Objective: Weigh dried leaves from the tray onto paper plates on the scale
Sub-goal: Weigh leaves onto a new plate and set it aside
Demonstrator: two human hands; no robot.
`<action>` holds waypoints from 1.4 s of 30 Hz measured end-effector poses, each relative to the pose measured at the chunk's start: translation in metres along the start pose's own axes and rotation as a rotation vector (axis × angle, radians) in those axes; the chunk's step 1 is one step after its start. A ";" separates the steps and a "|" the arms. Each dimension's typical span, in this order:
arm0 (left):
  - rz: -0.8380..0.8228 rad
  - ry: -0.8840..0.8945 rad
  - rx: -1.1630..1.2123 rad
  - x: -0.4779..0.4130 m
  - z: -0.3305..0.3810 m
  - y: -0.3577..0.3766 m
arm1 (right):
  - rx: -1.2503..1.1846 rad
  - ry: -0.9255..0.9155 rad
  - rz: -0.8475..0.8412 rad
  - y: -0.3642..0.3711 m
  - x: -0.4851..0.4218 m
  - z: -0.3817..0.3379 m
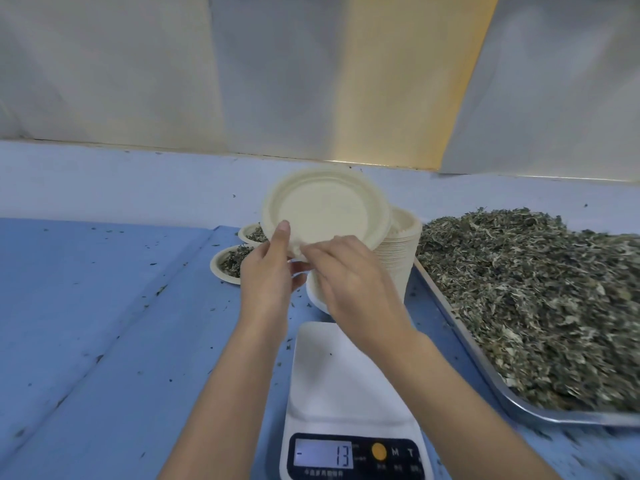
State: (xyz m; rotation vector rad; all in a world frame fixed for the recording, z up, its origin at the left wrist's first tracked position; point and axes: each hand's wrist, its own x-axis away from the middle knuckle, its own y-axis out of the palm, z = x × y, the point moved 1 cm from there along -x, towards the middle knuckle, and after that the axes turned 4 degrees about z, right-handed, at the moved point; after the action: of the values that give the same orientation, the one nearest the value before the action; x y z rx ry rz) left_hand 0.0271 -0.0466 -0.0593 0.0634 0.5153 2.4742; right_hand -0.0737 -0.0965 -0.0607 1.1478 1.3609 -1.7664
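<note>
A cream paper plate (325, 206) is tilted up towards me above the table. My left hand (270, 271) grips its lower rim, thumb on the plate's face. My right hand (349, 271) pinches the same lower edge beside it. Behind them stands a tall stack of paper plates (401, 251). The white scale (346, 382) lies bare below my wrists and its display reads -13. A metal tray (491, 386) at the right is heaped with dried leaves (533, 282).
Two paper plates with leaves in them, one nearer (225, 265) and one farther (251, 233), sit left of the stack. Leaf crumbs are scattered over the blue table (104, 306). A grey and yellow wall rises close behind.
</note>
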 end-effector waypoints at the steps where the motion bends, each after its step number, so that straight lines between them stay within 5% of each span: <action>1: 0.014 0.001 -0.008 0.001 0.001 -0.001 | -0.002 -0.007 -0.004 -0.002 0.004 -0.002; 4: 0.032 0.003 -0.039 0.004 0.005 -0.003 | -0.027 0.097 0.043 -0.012 0.007 -0.003; 8: 0.022 0.073 -0.222 0.011 0.017 -0.007 | -0.077 0.512 0.175 -0.037 0.002 0.014; 12: -0.082 0.151 -0.366 0.022 0.027 -0.013 | -0.407 0.915 0.272 -0.058 0.004 0.031; 18: -0.207 0.205 -0.561 0.035 0.023 -0.025 | -0.473 1.207 0.202 -0.070 0.026 0.046; 28: -0.185 -0.029 -0.854 0.022 0.009 -0.045 | -0.420 1.316 -0.344 -0.054 0.063 0.057; 42: -0.126 -0.247 -0.928 0.016 -0.013 -0.045 | -0.376 1.344 -0.362 -0.043 0.075 0.055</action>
State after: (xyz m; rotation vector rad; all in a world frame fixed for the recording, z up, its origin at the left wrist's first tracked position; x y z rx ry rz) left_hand 0.0373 -0.0087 -0.0893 -0.0371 -0.7194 2.3006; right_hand -0.1568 -0.1350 -0.1055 2.0407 2.6100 -0.6739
